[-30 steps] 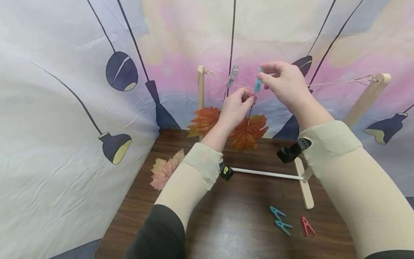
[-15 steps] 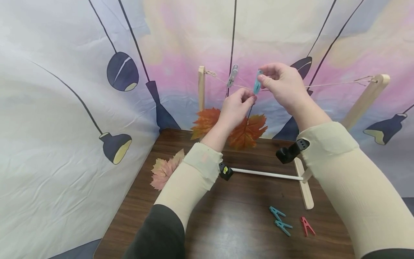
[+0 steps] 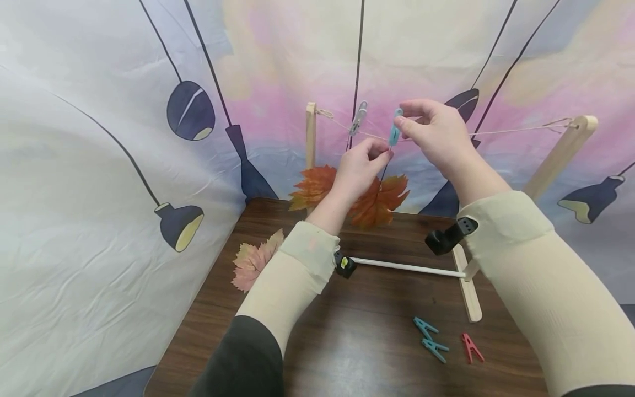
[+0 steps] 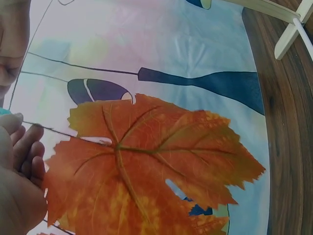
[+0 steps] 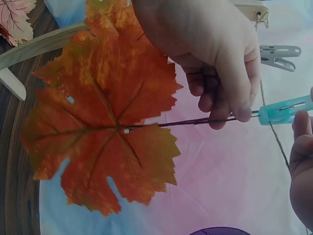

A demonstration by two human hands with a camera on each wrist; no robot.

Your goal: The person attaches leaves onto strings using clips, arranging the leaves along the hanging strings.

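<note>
My left hand pinches the dark thin stem of an orange artificial maple leaf, which hangs below the fingers. My right hand holds a light blue clothespin by its upper end. In the right wrist view the clothespin's lower end meets the string and the top of the stem, just beyond the left fingertips. A grey clothespin sits on the same string to the left, above a second orange leaf, partly hidden behind the left arm.
The string runs between two wooden posts, joined low down by a white rod. A pale pink leaf lies on the brown table at left. Two teal clothespins and a red clothespin lie front right.
The right hand has brought the light blue clothespin slightly down and left, onto the string at the stem's top. The left hand keeps its pinch on the stem almost in place.
</note>
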